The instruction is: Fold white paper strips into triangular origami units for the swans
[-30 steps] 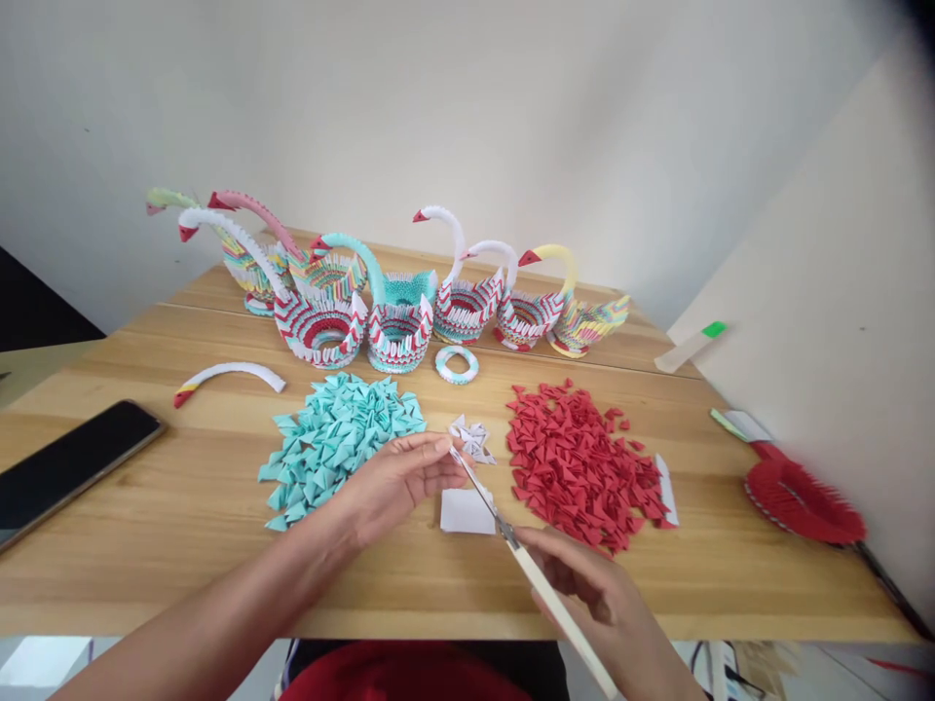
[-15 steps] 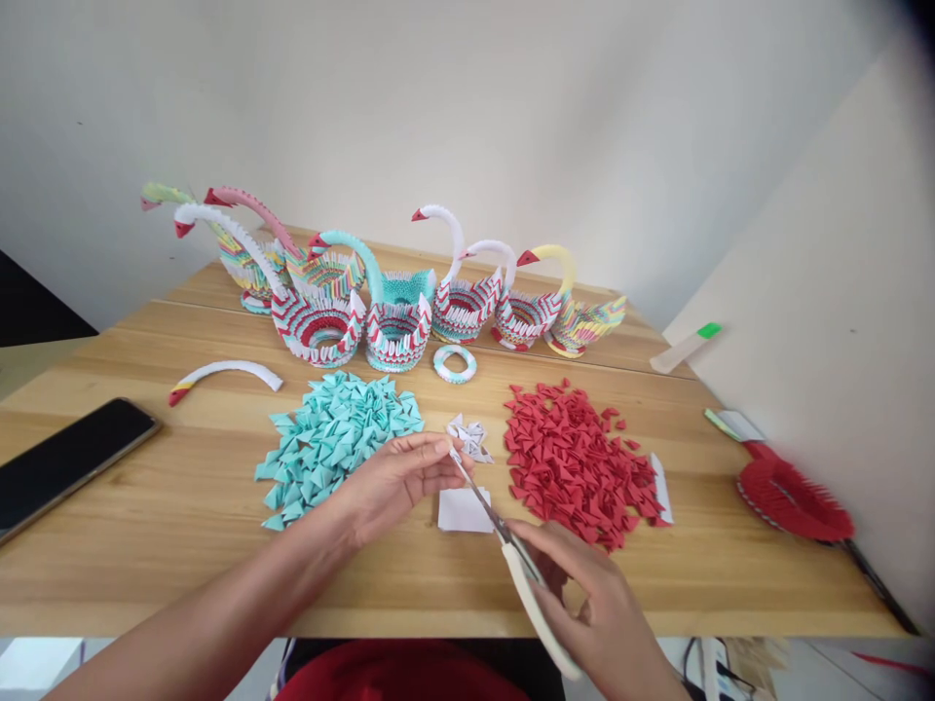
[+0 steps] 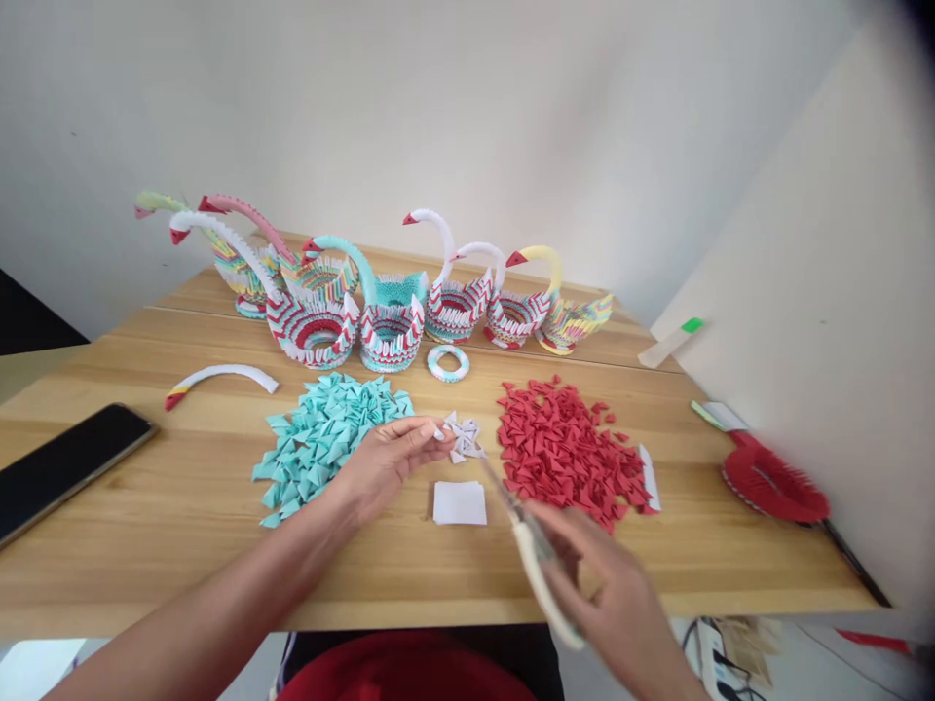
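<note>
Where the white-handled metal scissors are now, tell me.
In the head view, the white-handled metal scissors are in the right hand, just right of the white rectangular paper stack.

Red garment (image 3: 409, 674): we see a plain, rounded stretch of cloth.
Black cloth (image 3: 539, 670): we find it flanking the red; trousers or seat, we cannot tell.
Left hand (image 3: 391, 458): bare, like the forearm (image 3: 226, 589) we see tapering toward it.
Right hand (image 3: 614, 594): bare, blurred to us.
</note>
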Available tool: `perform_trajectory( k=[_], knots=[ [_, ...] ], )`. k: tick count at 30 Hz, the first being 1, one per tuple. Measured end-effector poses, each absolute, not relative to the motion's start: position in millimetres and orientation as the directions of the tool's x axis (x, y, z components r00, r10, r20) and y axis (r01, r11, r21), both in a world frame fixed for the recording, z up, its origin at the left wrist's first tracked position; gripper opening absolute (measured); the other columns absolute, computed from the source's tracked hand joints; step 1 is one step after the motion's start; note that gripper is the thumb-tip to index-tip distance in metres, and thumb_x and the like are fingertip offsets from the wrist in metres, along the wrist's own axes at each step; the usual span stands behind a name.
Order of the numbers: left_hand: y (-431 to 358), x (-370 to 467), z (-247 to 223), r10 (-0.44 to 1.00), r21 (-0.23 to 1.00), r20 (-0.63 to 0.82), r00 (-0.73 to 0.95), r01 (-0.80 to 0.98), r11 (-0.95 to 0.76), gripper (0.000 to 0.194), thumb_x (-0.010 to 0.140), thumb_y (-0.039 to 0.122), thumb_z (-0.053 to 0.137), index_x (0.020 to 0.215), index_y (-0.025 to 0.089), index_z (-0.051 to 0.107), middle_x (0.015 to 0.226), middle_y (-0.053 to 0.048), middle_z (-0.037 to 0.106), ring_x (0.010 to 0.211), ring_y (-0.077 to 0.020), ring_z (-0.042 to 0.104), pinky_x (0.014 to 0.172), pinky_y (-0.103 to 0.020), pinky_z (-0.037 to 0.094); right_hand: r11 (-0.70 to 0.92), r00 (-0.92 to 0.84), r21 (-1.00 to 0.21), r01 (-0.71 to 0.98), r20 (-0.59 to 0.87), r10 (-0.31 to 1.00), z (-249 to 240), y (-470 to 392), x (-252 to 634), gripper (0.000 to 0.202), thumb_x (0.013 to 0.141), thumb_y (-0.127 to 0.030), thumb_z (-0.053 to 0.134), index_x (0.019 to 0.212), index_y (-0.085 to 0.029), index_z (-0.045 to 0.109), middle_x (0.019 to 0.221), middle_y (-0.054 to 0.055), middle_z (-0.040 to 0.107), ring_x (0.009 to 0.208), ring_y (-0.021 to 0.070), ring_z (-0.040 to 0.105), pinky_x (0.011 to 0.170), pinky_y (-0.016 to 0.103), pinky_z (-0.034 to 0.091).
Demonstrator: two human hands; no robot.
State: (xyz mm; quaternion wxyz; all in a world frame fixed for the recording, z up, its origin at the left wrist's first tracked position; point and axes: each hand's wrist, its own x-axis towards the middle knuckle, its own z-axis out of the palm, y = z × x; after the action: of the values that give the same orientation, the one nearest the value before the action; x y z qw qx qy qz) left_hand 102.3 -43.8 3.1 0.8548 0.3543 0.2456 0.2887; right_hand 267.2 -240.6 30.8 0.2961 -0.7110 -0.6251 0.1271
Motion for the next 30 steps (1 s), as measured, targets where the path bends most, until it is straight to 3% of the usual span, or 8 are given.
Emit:
perform_trajectory(
  k=[6, 10, 14, 19, 21, 23, 26, 30],
  knots=[
    [-42.4, 102.1, 4.1, 0.750, 0.904, -0.157, 0.643, -0.212, 0.371, 0.029, 0.067, 0.042, 0.083, 0.072, 0.015, 0.072, 0.069, -0.002, 0.072, 0.068, -0.0141, 0.063, 0.073, -0.027, 0.049, -0.594, 0.765, -0.494, 0.635, 0.296, 0.572, 25.9, -273.0, 374.2, 0.053, 0.083, -0.051, 0.054, 0.120, -0.016, 0.067, 0.092, 0.011, 0.073, 0.074, 0.0254, 0.068, 0.070, 0.038, 0.053],
    [-42.1, 103.6, 6.5, 0.795, 0.979, -0.099, 0.598, -0.084, 0.185, 0.025, 0.069, 0.041, 0.078, 0.066, 0.017, 0.070, 0.059, 0.000, 0.067, 0.060, -0.0137, 0.057, 0.066, -0.025, 0.046, -0.825, 0.863, -0.272, 0.495, 0.267, 0.430, 5.6, -295.7, 433.6, 0.057, 0.082, -0.058, 0.049, 0.111, -0.014, 0.072, 0.094, 0.019, 0.074, 0.083, 0.0377, 0.068, 0.065, 0.044, 0.047],
    [-42.4, 107.8, 4.5, 0.823, 0.999, 0.025, 0.567, 0.003, -0.033, 0.015, 0.073, 0.036, 0.074, 0.074, 0.021, 0.074, 0.069, -0.002, 0.071, 0.067, -0.0180, 0.061, 0.068, -0.028, 0.047, -0.867, 0.875, -0.137, 0.480, 0.150, 0.460, -9.4, -305.5, 455.8, 0.052, 0.083, -0.056, 0.051, 0.107, -0.016, 0.073, 0.097, 0.019, 0.074, 0.083, 0.0374, 0.068, 0.062, 0.041, 0.046],
    [-38.1, 108.9, -4.8, 0.742, 0.892, 0.240, 0.626, 0.161, -0.423, 0.027, 0.081, 0.029, 0.066, 0.105, 0.024, 0.076, 0.098, -0.006, 0.075, 0.086, -0.0240, 0.065, 0.085, -0.035, 0.049, -0.704, 0.709, -0.172, 0.689, 0.364, 0.605, 4.0, -291.3, 425.9, 0.052, 0.089, -0.050, 0.037, 0.096, -0.014, 0.073, 0.100, 0.021, 0.072, 0.093, 0.0363, 0.065, 0.080, 0.047, 0.049],
    [-32.7, 105.5, -6.3, 0.730, 0.821, 0.292, 0.618, 0.230, -0.523, 0.033, 0.085, 0.029, 0.059, 0.115, 0.023, 0.072, 0.114, -0.008, 0.073, 0.103, -0.0268, 0.064, 0.095, -0.039, 0.047, -0.539, 0.626, -0.322, 0.778, 0.462, 0.628, 15.6, -281.5, 386.9, 0.049, 0.090, -0.051, 0.039, 0.100, -0.016, 0.072, 0.104, 0.018, 0.072, 0.097, 0.0325, 0.066, 0.089, 0.046, 0.049],
    [-25.5, 100.6, -5.1, 0.704, 0.717, 0.343, 0.622, 0.311, -0.624, 0.035, 0.089, 0.028, 0.053, 0.118, 0.021, 0.070, 0.123, -0.011, 0.069, 0.117, -0.0290, 0.060, 0.103, -0.044, 0.042, -0.304, 0.526, -0.510, 0.805, 0.376, 0.763, 24.2, -272.4, 336.9, 0.039, 0.093, -0.047, 0.045, 0.106, -0.021, 0.071, 0.107, 0.012, 0.073, 0.099, 0.0262, 0.067, 0.088, 0.039, 0.052],
    [-15.9, 93.1, 0.1, 0.608, 0.513, 0.352, 0.712, 0.397, -0.762, 0.034, 0.091, 0.023, 0.050, 0.118, 0.017, 0.069, 0.127, -0.015, 0.067, 0.119, -0.0323, 0.058, 0.106, -0.049, 0.039, 0.141, 0.009, -0.649, 0.747, 0.221, 0.975, 25.3, -264.7, 265.8, 0.038, 0.096, -0.047, 0.044, 0.112, -0.026, 0.071, 0.099, 0.006, 0.074, 0.098, 0.0214, 0.068, 0.080, 0.031, 0.056],
    [-13.4, 85.6, 0.8, 0.491, 0.224, 0.247, 0.835, 0.444, -0.868, 0.033, 0.086, 0.022, 0.061, 0.118, 0.017, 0.067, 0.133, -0.017, 0.062, 0.124, -0.0358, 0.055, 0.108, -0.055, 0.034, 0.287, -0.179, -0.673, 0.681, 0.227, 0.957, 9.1, -279.2, 219.2, 0.041, 0.092, -0.059, 0.048, 0.116, -0.033, 0.069, 0.092, 0.000, 0.074, 0.098, 0.0189, 0.069, 0.074, 0.028, 0.057]
  ],
)
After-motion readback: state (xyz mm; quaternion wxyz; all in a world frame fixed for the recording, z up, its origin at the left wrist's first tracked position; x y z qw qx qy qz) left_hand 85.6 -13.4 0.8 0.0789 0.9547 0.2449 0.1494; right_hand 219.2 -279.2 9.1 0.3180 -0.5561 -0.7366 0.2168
